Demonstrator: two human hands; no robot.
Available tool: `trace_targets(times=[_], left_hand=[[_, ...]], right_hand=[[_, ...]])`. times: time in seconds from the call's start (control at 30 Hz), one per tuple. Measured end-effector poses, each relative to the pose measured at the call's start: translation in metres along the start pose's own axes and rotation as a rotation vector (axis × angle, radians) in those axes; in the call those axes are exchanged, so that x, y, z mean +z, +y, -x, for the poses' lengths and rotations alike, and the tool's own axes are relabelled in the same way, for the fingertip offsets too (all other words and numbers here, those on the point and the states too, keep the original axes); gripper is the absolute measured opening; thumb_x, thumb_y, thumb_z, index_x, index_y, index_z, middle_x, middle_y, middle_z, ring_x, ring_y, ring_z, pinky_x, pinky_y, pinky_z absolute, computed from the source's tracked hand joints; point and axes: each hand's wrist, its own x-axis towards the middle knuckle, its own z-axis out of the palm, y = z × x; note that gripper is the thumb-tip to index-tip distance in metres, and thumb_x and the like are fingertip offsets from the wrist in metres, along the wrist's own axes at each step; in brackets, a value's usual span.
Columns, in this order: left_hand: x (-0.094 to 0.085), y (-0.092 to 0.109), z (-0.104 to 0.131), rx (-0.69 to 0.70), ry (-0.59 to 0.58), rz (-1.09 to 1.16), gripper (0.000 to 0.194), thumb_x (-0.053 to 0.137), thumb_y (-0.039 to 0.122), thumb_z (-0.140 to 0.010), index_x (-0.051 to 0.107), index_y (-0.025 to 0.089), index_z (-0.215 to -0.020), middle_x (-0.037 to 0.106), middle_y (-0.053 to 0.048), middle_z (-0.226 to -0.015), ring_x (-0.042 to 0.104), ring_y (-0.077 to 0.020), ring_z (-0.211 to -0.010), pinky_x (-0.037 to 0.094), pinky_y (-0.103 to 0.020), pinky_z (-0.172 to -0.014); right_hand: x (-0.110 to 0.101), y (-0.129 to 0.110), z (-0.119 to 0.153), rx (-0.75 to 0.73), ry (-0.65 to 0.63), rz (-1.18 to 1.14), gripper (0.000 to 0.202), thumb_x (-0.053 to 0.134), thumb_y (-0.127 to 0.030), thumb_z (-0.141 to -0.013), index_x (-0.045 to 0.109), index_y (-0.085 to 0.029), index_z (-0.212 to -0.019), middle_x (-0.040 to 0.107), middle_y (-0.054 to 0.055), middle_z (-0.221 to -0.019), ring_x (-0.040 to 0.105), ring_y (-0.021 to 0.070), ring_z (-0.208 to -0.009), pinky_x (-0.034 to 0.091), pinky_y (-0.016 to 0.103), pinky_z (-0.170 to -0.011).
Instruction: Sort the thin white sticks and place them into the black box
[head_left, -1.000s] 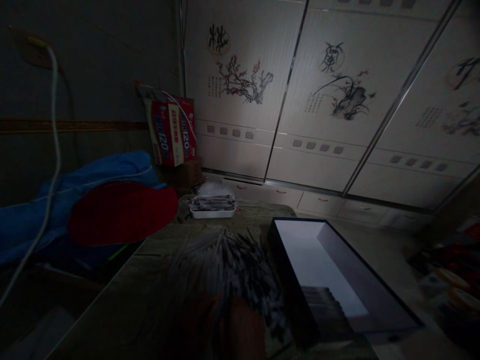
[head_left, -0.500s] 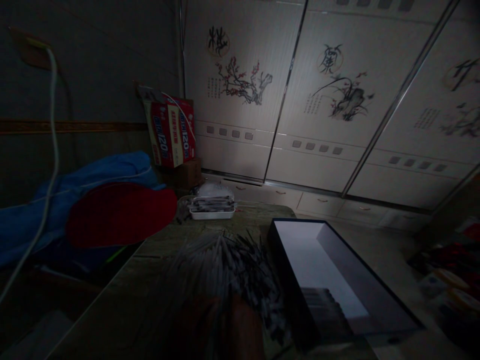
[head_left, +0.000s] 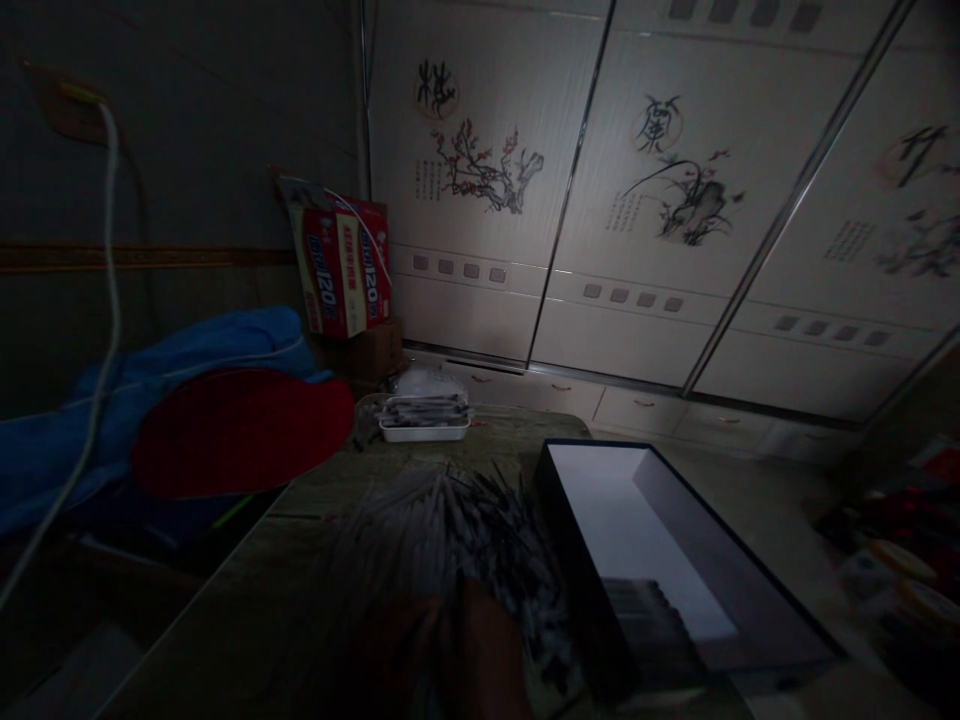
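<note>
The room is very dim. A heap of thin grey sticks (head_left: 450,530) lies on the table (head_left: 300,560) in front of me. My left hand (head_left: 390,655) and my right hand (head_left: 487,650) show only as dark shapes at the heap's near edge, close together and touching the sticks. The darkness hides the fingers of both. To the right of the heap an open dark box (head_left: 750,590) with a white inside holds a row of sticks (head_left: 645,610) at its near end.
A small white tray (head_left: 424,428) of sticks stands at the table's far edge. Left of the table lie a red round thing (head_left: 240,425) and blue cloth (head_left: 187,350). A red carton (head_left: 341,265), a hanging white cable (head_left: 109,300) and painted cabinet doors (head_left: 675,200) stand behind.
The view has shifted slightly. Both hands stay at the near edge of the heap, with no clear movement of the sticks or the box.
</note>
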Motion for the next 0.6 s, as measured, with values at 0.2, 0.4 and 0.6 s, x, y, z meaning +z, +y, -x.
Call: trace_targets(times=[0.2, 0.4, 0.6], left_hand=[[0.011, -0.012, 0.008, 0.02, -0.014, -0.002, 0.046, 0.04, 0.047, -0.094, 0.076, 0.021, -0.082, 0.079, -0.004, -0.079, 0.075, -0.0146, -0.071, 0.06, -0.018, -0.066], [0.007, -0.012, 0.01, 0.026, -0.01, -0.017, 0.042, 0.04, 0.045, -0.094, 0.074, 0.022, -0.085, 0.079, -0.004, -0.081, 0.075, -0.0148, -0.073, 0.059, -0.019, -0.069], [0.004, -0.002, -0.002, 0.097, 0.072, -0.095, 0.04, 0.037, 0.041, -0.096, 0.07, 0.018, -0.092, 0.078, -0.006, -0.082, 0.075, -0.015, -0.074, 0.06, -0.02, -0.07]], right_hand=[[0.004, 0.012, 0.009, -0.081, 0.115, -0.256, 0.015, 0.05, -0.015, -0.088, 0.065, -0.016, -0.091, 0.072, 0.008, -0.086, 0.069, 0.0205, -0.081, 0.05, 0.026, -0.07], [0.034, 0.033, 0.018, -0.049, 0.261, -0.489, 0.035, 0.048, -0.034, -0.093, 0.061, -0.015, -0.119, 0.066, 0.013, -0.121, 0.061, 0.0226, -0.113, 0.047, 0.03, -0.095], [0.051, 0.036, 0.019, -0.003, 0.446, -0.79, 0.061, 0.05, -0.072, -0.079, 0.073, -0.019, -0.097, 0.073, 0.009, -0.093, 0.067, 0.024, -0.087, 0.052, 0.031, -0.079]])
